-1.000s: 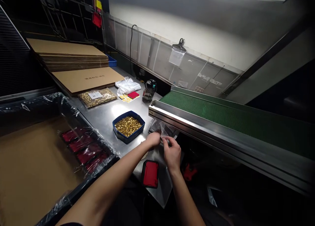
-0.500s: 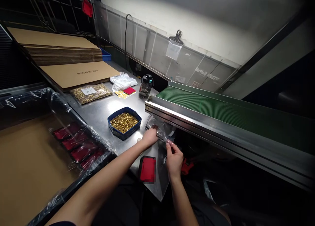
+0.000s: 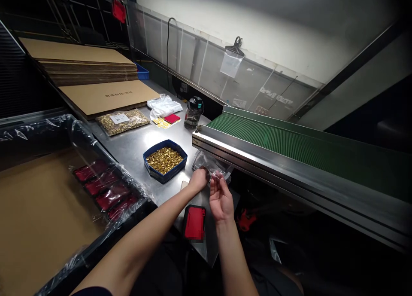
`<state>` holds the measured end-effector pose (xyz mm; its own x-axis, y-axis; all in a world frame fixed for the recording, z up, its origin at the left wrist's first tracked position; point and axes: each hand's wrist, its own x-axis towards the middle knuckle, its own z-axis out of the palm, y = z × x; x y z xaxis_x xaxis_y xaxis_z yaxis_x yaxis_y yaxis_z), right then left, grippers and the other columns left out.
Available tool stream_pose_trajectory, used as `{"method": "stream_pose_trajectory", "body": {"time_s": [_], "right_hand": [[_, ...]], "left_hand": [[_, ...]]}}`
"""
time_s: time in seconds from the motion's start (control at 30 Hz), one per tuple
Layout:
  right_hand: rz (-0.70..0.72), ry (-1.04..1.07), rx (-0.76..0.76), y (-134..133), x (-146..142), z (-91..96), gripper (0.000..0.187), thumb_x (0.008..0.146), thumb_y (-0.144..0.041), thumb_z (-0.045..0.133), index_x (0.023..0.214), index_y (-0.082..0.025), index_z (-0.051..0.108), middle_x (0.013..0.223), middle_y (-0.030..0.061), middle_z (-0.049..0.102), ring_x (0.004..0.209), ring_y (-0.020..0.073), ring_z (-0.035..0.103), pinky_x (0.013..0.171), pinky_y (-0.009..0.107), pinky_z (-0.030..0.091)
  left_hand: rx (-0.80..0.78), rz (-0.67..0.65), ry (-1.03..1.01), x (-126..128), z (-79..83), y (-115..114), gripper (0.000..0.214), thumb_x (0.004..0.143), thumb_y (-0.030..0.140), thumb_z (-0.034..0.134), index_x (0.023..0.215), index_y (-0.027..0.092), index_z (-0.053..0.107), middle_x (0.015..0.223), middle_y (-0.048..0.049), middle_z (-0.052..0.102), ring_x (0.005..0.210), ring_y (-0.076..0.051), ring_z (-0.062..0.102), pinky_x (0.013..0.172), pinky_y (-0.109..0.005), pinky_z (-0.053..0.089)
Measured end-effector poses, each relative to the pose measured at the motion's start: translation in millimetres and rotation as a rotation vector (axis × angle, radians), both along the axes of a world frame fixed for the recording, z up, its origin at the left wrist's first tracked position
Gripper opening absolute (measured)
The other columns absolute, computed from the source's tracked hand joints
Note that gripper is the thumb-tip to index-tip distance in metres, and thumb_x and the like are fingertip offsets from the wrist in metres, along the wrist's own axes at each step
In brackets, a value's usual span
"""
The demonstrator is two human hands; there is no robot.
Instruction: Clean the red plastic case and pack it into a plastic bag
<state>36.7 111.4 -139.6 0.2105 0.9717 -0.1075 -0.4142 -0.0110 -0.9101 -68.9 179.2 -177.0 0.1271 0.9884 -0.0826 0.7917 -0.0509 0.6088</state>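
Okay so the big thing here is the conveyor [image 3: 267, 137], a ribbed green belt in a smooth silvery metal frame, and nearly as big is the deep bin [image 3: 107, 156] on the left, lined with crinkly shiny film, with some red-and-black cases [image 3: 112, 197] lying along its side. Then there's the brushed metal table [image 3: 128, 148], a stack of flat brown cardboard [image 3: 90, 96], a flat see-through pack [image 3: 128, 120] full of gold bits, a blue angular tub [image 3: 172, 172] of more gold bits, a floppy white bundle [image 3: 165, 105], some wrinkly clear plastic [image 3: 209, 162], a dark-lidded bottle [image 3: 193, 115] and one rectangular red case [image 3: 195, 224]. The clear plastic is right at the person's fingertips: left hand [image 3: 198, 179] curled in at its near left side, right hand [image 3: 222, 201] palm showing with fingers bent up at its near edge. Left fingertips are hidden and the right ones blur into the film, so I can't tell if either is pinching. Room's tight up there, with the conveyor's metal side just past the plastic. The table's near corner narrows just beyond the red case, while shiny metal spreads out left of the tub and a thinner strip separates tub and left hand.
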Motion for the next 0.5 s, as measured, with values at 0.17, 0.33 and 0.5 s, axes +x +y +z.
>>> {"method": "stream_pose_trajectory", "body": {"time_s": [0.17, 0.33, 0.5], "right_hand": [[-0.022, 0.106, 0.049, -37, 30, 22.3, 0.014, 0.079, -0.034, 0.072, 0.089, -0.024, 0.073, 0.102, 0.0015, 0.074, 0.103, 0.0182, 0.068, 0.091, 0.034, 0.056], [0.078, 0.023, -0.026, -114, 95, 25.9, 0.017, 0.087, -0.034, 0.067, 0.075, -0.021, 0.066, 0.064, -0.0024, 0.054, 0.057, 0.0113, 0.055, 0.061, 0.025, 0.050], [0.005, -0.134, -0.309, -197, 138, -9.0, 0.027, 0.078, -0.047, 0.077, 0.076, -0.022, 0.065, 0.058, -0.0031, 0.046, 0.045, 0.0096, 0.043, 0.042, 0.022, 0.033]], "left_hand": [[0.003, 0.030, 0.043, -2, 3.9, 2, 0.030, 0.095, 0.035, 0.063, 0.117, 0.015, 0.063, 0.117, -0.0089, 0.066, 0.101, -0.023, 0.066, 0.088, -0.044, 0.058], [0.099, 0.046, 0.106, -5, 21.6, 6, 0.031, 0.096, 0.034, 0.061, 0.122, 0.017, 0.061, 0.124, -0.0100, 0.063, 0.106, -0.024, 0.065, 0.091, -0.045, 0.056], [0.153, -0.088, 0.126, 14, 27.9, 20, 0.031, 0.095, 0.033, 0.063, 0.120, 0.016, 0.062, 0.127, -0.0112, 0.062, 0.113, -0.026, 0.062, 0.095, -0.047, 0.054]]}}
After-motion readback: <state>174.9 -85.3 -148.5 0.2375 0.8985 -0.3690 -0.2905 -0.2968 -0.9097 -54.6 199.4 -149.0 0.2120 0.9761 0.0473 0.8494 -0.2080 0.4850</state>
